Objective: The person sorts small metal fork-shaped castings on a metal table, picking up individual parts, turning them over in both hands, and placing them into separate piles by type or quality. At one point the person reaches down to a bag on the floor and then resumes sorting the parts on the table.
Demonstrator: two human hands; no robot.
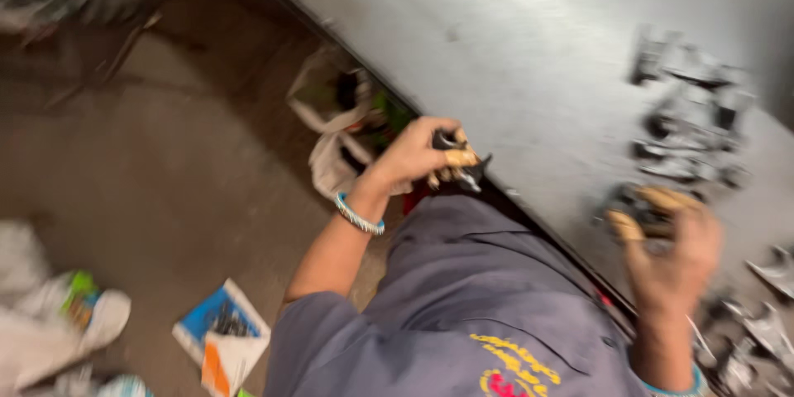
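My left hand (422, 153) is shut on a small dark metal part (463, 161) just off the edge of the grey metal table (513, 50). A blue bangle circles that wrist. My right hand (674, 252) rests on the table and grips another dark metal part (641, 207), with tan coverings on the fingertips. The frame is blurred, so the parts' shapes are unclear.
A pile of shiny metal parts (691, 112) lies on the table at the right, with more pieces (761, 322) near the lower right. On the brown floor are a white bag (335, 128), a blue and orange booklet (222, 332) and crumpled wrappers (58, 322).
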